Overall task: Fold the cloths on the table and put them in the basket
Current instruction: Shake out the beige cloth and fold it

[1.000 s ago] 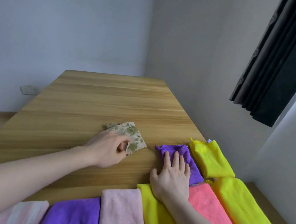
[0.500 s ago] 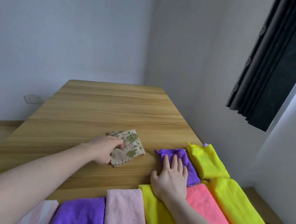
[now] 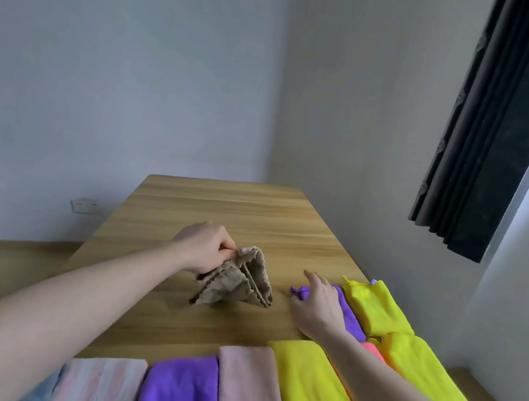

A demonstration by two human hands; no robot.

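My left hand pinches the top edge of a small beige folded cloth and holds it up so that it hangs over the wooden table, its lower corners near the tabletop. To the right, my right hand hovers with relaxed fingers over a folded purple cloth and holds nothing. Folded cloths lie in a row along the near edge: striped pink, purple, pale pink, yellow. No basket is in view.
More folded cloths lie at the table's right edge: a small yellow one, a larger yellow one and a coral one. A dark curtain hangs at the right wall. A wall socket sits low on the left.
My left hand has lifted the beige cloth off the table. My right hand has risen from lying flat on the purple cloth.
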